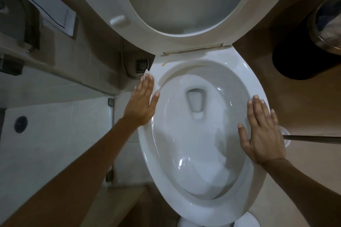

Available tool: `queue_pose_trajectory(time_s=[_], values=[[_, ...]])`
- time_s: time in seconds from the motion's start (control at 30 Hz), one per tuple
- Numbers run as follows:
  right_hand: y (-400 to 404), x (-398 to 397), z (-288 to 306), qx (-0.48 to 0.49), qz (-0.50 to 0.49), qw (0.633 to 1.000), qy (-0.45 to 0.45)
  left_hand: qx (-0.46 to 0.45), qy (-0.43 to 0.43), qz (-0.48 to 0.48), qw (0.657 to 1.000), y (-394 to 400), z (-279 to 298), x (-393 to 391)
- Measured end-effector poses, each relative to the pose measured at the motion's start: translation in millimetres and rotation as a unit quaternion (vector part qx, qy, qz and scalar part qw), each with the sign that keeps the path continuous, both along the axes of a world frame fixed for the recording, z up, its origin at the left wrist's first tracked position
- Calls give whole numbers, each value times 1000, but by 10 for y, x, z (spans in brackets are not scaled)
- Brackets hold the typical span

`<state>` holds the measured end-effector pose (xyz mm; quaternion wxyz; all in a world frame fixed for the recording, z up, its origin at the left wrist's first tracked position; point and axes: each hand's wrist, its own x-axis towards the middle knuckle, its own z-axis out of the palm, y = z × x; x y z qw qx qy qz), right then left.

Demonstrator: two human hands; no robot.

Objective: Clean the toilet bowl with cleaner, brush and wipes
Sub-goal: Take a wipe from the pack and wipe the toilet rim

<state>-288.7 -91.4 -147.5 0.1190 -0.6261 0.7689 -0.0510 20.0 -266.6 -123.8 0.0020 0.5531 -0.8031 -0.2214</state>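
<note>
The white toilet bowl (pixel 184 206) fills the middle of the view, its seat and lid (pixel 140 29) raised at the top. Water and foam lie in the bowl around the outlet (pixel 195 101). My left hand (pixel 142 103) lies flat on the left rim with straight fingers, pressing a white wipe (pixel 148 73) whose corner sticks out past my fingertips. On the right rim my right hand (pixel 262 132) rests flat with its fingers spread; whether a wipe lies under it is hidden. A small yellow mark (pixel 164 64) sits on the rim near the hinge.
A brush handle (pixel 313 138) reaches in from the right, over a white holder (pixel 286 132) beside the bowl. A metal bin (pixel 326 23) stands at the upper right. A floor drain (pixel 142 65) and hose (pixel 122 57) lie left of the hinge. A white round object (pixel 245 221) sits at the bottom.
</note>
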Motion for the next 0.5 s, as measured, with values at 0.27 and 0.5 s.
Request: queue_pose_trajectory(time_s=[0.27,0.5], values=[[-5,5,1,-8,-2,1000,-2,-6,-14,-73,997,-210,-104,78],[-7,-1,2,-5,-2,1000,2,-15,-4,-3,1000,-371,-122,-471]])
